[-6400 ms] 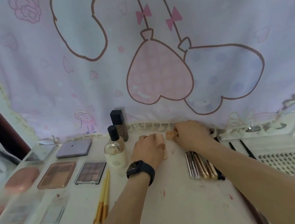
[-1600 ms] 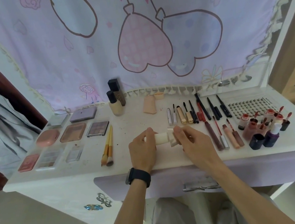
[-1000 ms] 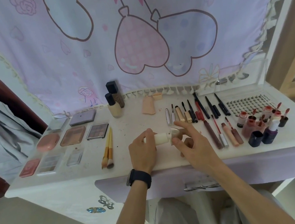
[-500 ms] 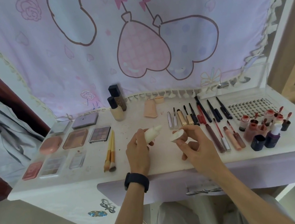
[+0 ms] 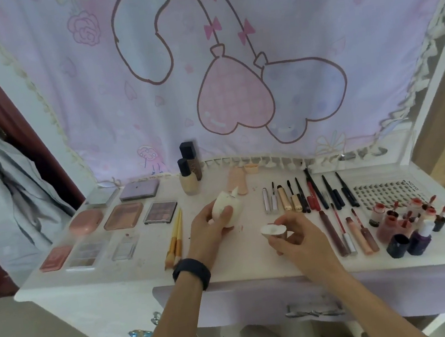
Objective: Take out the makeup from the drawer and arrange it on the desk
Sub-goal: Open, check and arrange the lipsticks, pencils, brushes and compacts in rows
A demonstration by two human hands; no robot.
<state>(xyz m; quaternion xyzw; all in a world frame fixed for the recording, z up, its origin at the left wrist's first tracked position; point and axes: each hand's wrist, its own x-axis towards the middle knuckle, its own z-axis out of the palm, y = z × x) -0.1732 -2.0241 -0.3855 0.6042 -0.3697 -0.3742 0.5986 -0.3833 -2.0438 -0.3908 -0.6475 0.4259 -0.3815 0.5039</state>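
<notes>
My left hand (image 5: 206,235), with a black watch on the wrist, grips a cream squeeze tube (image 5: 225,209) above the middle of the white desk (image 5: 132,269), its open nozzle pointing away from me. My right hand (image 5: 296,236) pinches the tube's round cap (image 5: 273,231), hollow side up, a little right of the tube. Tube and cap are apart. The drawer front (image 5: 262,299) with its metal handle (image 5: 314,311) sits below my forearms.
Eyeshadow palettes (image 5: 124,220) lie at the left, two brushes (image 5: 175,239) beside my left hand. Two foundation bottles (image 5: 189,174) stand at the back. Pencils and mascaras (image 5: 305,195), lip glosses (image 5: 350,231), small bottles (image 5: 406,225) and a lash tray (image 5: 384,191) fill the right. A curtain (image 5: 230,67) hangs behind.
The cap came off the tube: both hands held it capped, then my right hand drew the cap away to the right. My left hand has tilted the tube up and back.
</notes>
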